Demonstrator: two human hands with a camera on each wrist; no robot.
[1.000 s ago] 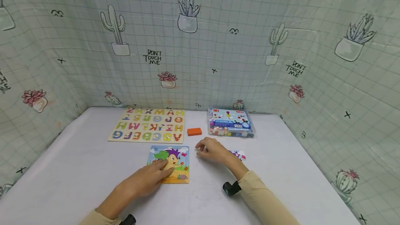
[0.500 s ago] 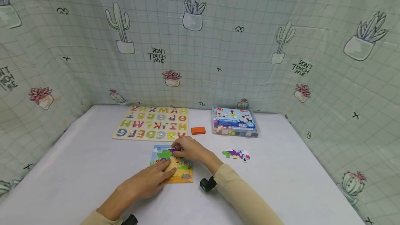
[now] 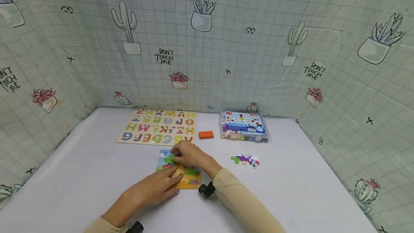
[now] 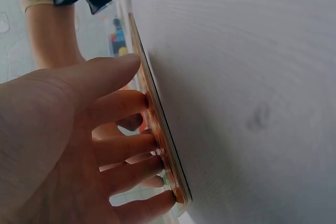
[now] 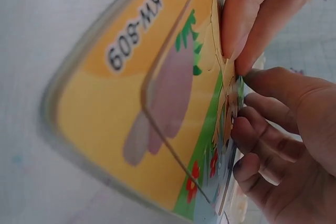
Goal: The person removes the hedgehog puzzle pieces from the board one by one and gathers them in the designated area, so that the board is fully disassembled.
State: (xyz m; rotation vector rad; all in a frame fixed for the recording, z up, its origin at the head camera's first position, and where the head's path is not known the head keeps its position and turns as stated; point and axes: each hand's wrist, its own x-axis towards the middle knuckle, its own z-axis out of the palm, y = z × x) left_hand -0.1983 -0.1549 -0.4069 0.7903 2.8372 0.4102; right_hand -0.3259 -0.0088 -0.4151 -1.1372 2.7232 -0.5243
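A square hedgehog jigsaw puzzle (image 3: 194,182) lies on the table in front of me. My left hand (image 3: 158,186) rests on its lower left part, fingers extended; in the left wrist view the fingertips (image 4: 167,198) meet the board's top face. My right hand (image 3: 189,154) is over the upper part, thumb and fingers bent down around the green leaf (image 3: 168,159). The right wrist view has the right hand's fingertips (image 5: 242,129) at the picture surface, spaced apart, beyond the left hand's fingers (image 5: 239,19). Some joined purple and green puzzle pieces (image 3: 244,160) lie off to the right.
A wooden alphabet board (image 3: 158,127) lies behind the puzzle. Beside it are an orange block (image 3: 206,135) and a clear plastic box (image 3: 244,126) of small coloured parts. A patterned curtain (image 3: 207,46) surrounds the white table (image 3: 291,190).
My right hand has moved left from near the loose pieces onto the puzzle's upper part, uncovering those pieces. My left hand has stayed on the puzzle. The head view has shifted slightly.
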